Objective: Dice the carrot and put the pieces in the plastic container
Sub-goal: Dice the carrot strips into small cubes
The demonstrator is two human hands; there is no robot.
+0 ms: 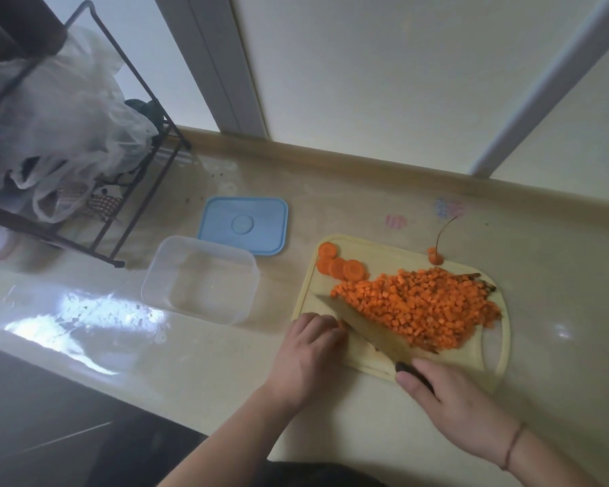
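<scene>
Diced carrot [422, 307] mid-board, clear container [201, 279] just beside board's edge.

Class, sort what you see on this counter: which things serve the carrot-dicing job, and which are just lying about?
Job: diced carrot, carrot slices, knife, cutting board, container, lid, left hand, right hand.

Lying about: wire rack, plastic bags, carrot tip.

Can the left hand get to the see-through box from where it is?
Probably yes. The left hand rests at the cutting board's near left corner, and the empty box sits just beyond it on the counter with only bare surface between. The right hand holds the knife.
</scene>
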